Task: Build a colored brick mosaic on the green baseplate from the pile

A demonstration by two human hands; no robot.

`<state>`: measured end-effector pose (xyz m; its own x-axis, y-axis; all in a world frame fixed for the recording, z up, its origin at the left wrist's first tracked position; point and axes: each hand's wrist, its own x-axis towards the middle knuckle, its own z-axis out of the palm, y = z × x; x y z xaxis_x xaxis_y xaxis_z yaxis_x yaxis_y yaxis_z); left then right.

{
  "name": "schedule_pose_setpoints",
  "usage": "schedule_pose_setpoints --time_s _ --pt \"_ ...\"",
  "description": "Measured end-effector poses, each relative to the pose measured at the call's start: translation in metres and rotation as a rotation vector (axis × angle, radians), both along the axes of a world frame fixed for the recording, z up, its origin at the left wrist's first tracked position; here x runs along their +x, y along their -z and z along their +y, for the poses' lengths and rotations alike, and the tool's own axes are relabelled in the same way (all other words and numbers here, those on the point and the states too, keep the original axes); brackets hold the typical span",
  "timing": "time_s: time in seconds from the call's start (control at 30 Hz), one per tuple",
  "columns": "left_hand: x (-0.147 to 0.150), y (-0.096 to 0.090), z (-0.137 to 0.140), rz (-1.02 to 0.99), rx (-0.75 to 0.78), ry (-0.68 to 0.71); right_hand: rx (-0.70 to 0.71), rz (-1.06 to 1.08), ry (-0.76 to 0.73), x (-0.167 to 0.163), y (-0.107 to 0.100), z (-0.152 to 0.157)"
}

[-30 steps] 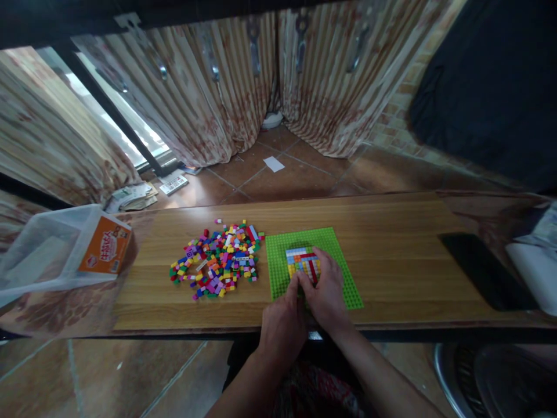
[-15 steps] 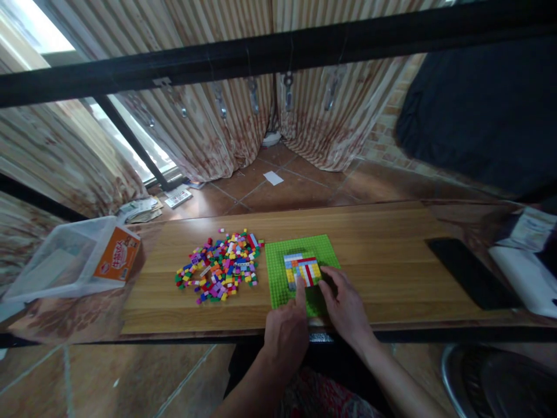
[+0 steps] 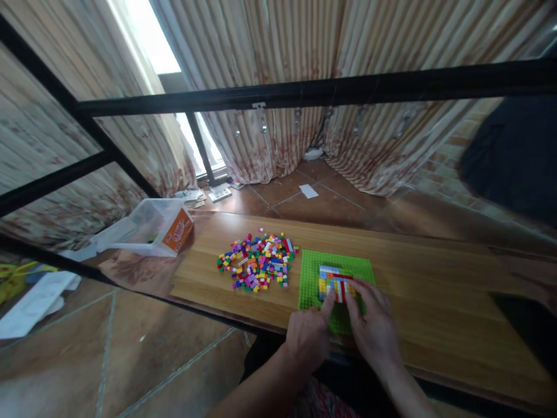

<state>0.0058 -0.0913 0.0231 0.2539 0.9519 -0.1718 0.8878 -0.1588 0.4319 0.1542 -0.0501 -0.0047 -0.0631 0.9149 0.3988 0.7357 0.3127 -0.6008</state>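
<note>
A flat block of toy building bricks (image 3: 331,283), in white, light blue, red, yellow and orange, sits on a green studded baseplate (image 3: 311,267). My left hand (image 3: 310,337) touches the block's near edge with a stretched index finger; its other fingers are curled, and no brick shows in them. On the block's right end, my right hand (image 3: 374,325) has its thumb at the near edge and its index finger at the far edge, around the bricks there. Its fingers partly cover that end. Left of the baseplate lies a pile of loose coloured bricks (image 3: 261,261).
A clear plastic bin (image 3: 161,248) with an orange label stands at the wooden board's (image 3: 418,278) left end. A dark flat object (image 3: 522,325) lies at the right. Beyond the board are a black metal rail (image 3: 304,93) and striped curtains (image 3: 278,46).
The camera view has swung left, so the board appears further right and tilted. My right fingers have come further over the block's right end. My left index finger stays at its near edge.
</note>
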Motion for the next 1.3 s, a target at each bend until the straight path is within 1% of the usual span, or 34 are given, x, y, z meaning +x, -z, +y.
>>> schedule_pose_setpoints --time_s 0.1,0.17,0.23,0.33,0.4,0.47,0.53,0.6,0.67,0.73,0.8,0.9,1.03,1.17,1.3 --pt "-0.004 0.003 -0.010 -0.113 0.026 -0.075 0.034 -0.034 -0.025 -0.003 0.012 0.002" --pt "-0.010 0.006 -0.018 -0.201 0.052 -0.150 0.059 -0.034 -0.017 -0.003 0.022 0.001" --pt "-0.023 0.008 -0.026 -0.297 0.093 -0.254 0.088 -0.025 0.007 -0.001 0.029 0.001" --pt "-0.055 0.010 -0.034 -0.363 0.178 -0.472 0.123 -0.014 0.028 -0.001 0.033 0.000" --pt "-0.080 0.011 -0.036 -0.329 0.219 -0.603 0.131 -0.015 0.024 -0.002 0.033 0.001" --pt "-0.104 0.011 -0.035 -0.295 0.251 -0.692 0.132 -0.023 0.022 -0.002 0.033 0.001" --pt "-0.122 0.012 -0.034 -0.270 0.275 -0.745 0.133 -0.028 0.021 -0.002 0.033 0.001" --pt "-0.132 0.014 -0.033 -0.248 0.296 -0.772 0.149 -0.028 0.032 -0.002 0.031 0.000" --pt "-0.136 0.016 -0.032 -0.225 0.310 -0.776 0.176 -0.030 0.061 -0.003 0.024 -0.001" --pt "-0.136 0.017 -0.031 -0.196 0.308 -0.767 0.209 -0.035 0.072 -0.009 0.012 -0.002" --pt "-0.134 0.018 -0.030 -0.168 0.294 -0.757 0.229 -0.033 0.002 -0.023 -0.003 0.000" --pt "-0.132 0.018 -0.029 -0.156 0.278 -0.756 0.166 -0.037 -0.206 -0.055 -0.017 0.008" --pt "-0.135 0.020 -0.029 -0.213 0.277 -0.744 0.087 -0.039 -0.403 -0.107 -0.019 0.024" --pt "-0.140 0.022 -0.031 -0.269 0.281 -0.712 0.055 -0.078 -0.531 -0.159 -0.019 0.045" --pt "-0.141 0.022 -0.032 -0.302 0.275 -0.700 0.014 -0.207 -0.630 -0.211 -0.026 0.070"
